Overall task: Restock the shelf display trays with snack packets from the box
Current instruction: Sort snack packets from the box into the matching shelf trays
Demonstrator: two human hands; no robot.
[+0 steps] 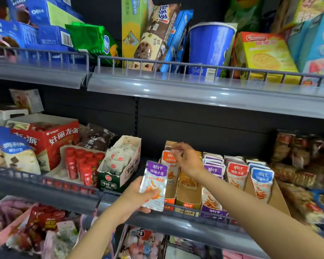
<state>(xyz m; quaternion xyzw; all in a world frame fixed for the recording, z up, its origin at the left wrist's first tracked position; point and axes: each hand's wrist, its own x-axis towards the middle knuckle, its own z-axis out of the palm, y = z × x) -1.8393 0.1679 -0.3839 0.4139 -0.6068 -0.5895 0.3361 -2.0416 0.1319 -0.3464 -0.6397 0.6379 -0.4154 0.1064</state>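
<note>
My left hand (137, 197) holds a purple packet (154, 184). My thumb lies on its front and my fingers are behind it. The packet is upright, in front of the middle shelf (176, 228) and just above its wire rail.

My right hand (188, 159) reaches over the trays. Its bent fingers pinch the top corner of an orange packet (168, 163). That packet stands upright in a brown cardboard tray (170, 195), just behind the purple packet.

To the right of it, more trays stand side by side. One has yellow packets (188, 182) sitting low inside. Next come rows of purple packets (213, 168), red packets (237, 171) and blue packets (262, 177), all standing up and packed close.

To the left on the same shelf there is a green and white box (118, 171), a bunch of small red bottles (81, 165) and a big red box (52, 143). On the shelf above stands a tall blue cup (209, 45).
</note>
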